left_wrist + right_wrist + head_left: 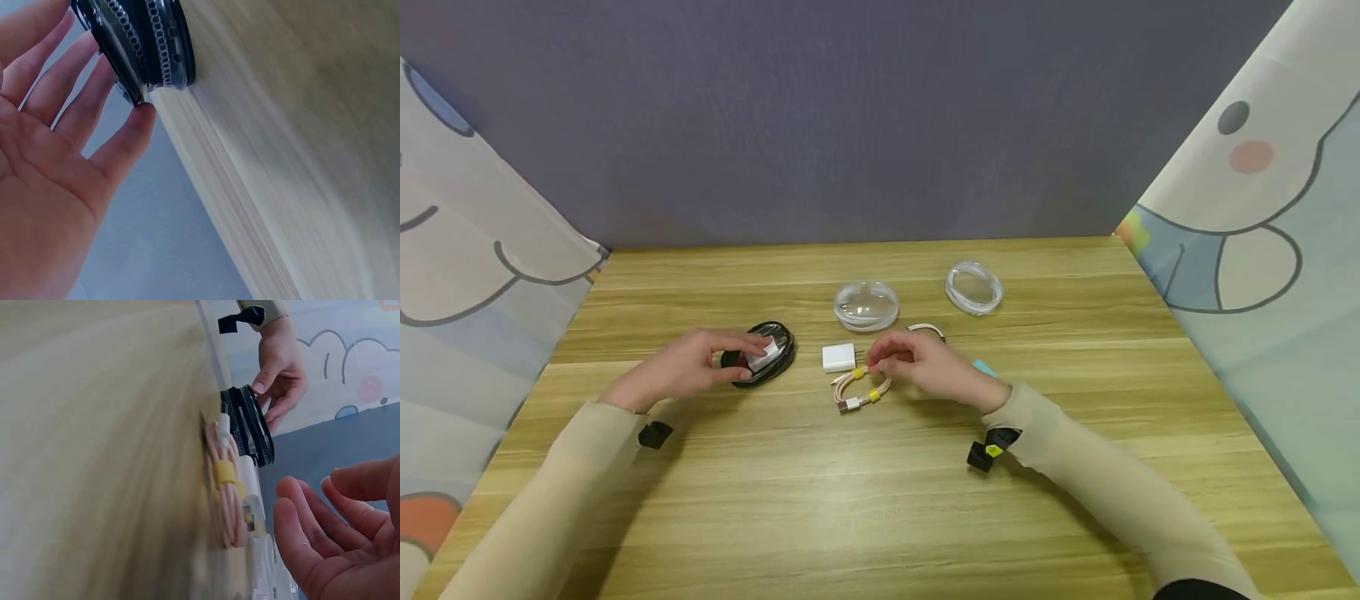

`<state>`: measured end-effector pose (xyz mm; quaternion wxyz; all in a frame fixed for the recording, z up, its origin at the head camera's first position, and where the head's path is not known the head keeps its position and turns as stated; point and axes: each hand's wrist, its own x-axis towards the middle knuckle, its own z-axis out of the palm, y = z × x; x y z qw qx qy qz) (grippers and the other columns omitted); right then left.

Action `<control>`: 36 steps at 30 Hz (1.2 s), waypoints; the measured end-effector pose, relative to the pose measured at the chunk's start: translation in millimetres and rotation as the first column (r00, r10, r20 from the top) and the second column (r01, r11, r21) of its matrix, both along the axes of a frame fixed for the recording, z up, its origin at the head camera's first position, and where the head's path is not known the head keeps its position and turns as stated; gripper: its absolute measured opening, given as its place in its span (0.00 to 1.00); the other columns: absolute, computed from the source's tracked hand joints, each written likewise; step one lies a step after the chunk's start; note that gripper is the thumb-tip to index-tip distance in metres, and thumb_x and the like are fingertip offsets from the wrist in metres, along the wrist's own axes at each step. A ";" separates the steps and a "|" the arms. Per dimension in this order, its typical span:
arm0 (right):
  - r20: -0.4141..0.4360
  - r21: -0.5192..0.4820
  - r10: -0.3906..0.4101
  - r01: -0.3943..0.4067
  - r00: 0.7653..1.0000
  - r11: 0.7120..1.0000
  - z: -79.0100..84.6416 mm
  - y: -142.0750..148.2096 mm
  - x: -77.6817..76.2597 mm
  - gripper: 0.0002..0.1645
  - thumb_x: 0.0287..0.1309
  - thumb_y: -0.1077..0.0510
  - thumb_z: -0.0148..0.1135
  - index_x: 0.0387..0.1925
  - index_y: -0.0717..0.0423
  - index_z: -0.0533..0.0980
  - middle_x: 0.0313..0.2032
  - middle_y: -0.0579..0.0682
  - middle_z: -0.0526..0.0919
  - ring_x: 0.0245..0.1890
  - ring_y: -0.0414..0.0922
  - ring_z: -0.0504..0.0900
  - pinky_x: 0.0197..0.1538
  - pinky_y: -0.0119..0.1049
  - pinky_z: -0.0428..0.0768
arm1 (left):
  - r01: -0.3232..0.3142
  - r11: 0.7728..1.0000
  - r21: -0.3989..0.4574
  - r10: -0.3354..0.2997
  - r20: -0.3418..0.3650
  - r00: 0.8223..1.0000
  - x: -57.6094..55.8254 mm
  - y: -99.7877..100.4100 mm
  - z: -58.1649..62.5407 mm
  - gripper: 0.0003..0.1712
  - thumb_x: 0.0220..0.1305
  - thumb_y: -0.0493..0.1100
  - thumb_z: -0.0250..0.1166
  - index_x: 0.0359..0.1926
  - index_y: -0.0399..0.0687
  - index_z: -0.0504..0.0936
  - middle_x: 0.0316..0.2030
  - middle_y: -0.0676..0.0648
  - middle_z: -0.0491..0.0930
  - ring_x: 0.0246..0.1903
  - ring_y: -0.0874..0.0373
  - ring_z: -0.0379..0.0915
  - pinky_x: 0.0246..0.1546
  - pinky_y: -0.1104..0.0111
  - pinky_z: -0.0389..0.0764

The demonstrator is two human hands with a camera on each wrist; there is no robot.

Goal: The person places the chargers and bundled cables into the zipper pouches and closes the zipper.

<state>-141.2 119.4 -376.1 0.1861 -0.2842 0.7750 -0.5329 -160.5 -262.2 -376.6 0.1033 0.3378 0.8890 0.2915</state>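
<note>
My left hand rests at the black-rimmed oval case, which lies on the table and has a white item showing at its top. In the left wrist view, extended fingers and the thumb reach the rim of the case, where zip teeth show. My right hand, loosely bent and holding nothing, hovers just right of the pink cable. The cable is coiled, bound with yellow ties, and has a white-ended USB plug. A white charger plug lies behind it.
Two clear round cases with white rims, one in the middle and one farther right, lie toward the back. Partly hidden by my right hand are a whitish loop and a blue-green item. A grey panel stands behind the table.
</note>
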 end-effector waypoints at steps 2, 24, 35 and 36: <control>0.007 0.007 0.023 -0.023 1.000 1.000 -2.1 2.1 4.9 0.10 0.69 0.67 0.56 0.49 0.63 0.79 0.45 0.58 0.85 0.48 0.51 0.83 0.51 0.37 0.80 | 0.024 1.000 0.007 -0.024 -0.006 1.000 1.6 0.9 -0.1 0.20 0.61 0.38 0.72 0.55 0.52 0.85 0.61 0.52 0.78 0.58 0.51 0.75 0.47 0.59 0.79; 0.038 0.170 0.211 -0.215 0.977 0.962 -23.1 -5.1 33.2 0.19 0.70 0.59 0.59 0.60 0.56 0.78 0.53 0.47 0.83 0.54 0.38 0.80 0.58 0.32 0.75 | 0.218 0.973 0.071 -0.221 0.036 0.975 26.9 23.9 2.1 0.21 0.60 0.39 0.73 0.55 0.52 0.85 0.60 0.52 0.79 0.61 0.49 0.72 0.60 0.71 0.70; 0.043 0.116 0.152 -0.156 0.987 0.981 -28.2 -6.5 28.5 0.24 0.69 0.63 0.59 0.65 0.62 0.73 0.52 0.53 0.84 0.52 0.41 0.82 0.55 0.32 0.78 | 0.315 0.938 0.145 -0.331 0.102 0.938 32.0 39.2 0.2 0.22 0.59 0.35 0.72 0.55 0.51 0.84 0.59 0.49 0.79 0.61 0.48 0.73 0.63 0.62 0.69; 0.041 0.114 0.151 -0.155 0.988 0.981 -28.7 -6.5 27.8 0.24 0.69 0.63 0.59 0.65 0.63 0.72 0.52 0.54 0.84 0.52 0.41 0.83 0.55 0.32 0.78 | 0.322 0.935 0.147 -0.339 0.112 0.934 32.7 41.3 0.7 0.22 0.59 0.34 0.72 0.55 0.51 0.84 0.59 0.49 0.79 0.61 0.48 0.73 0.64 0.61 0.69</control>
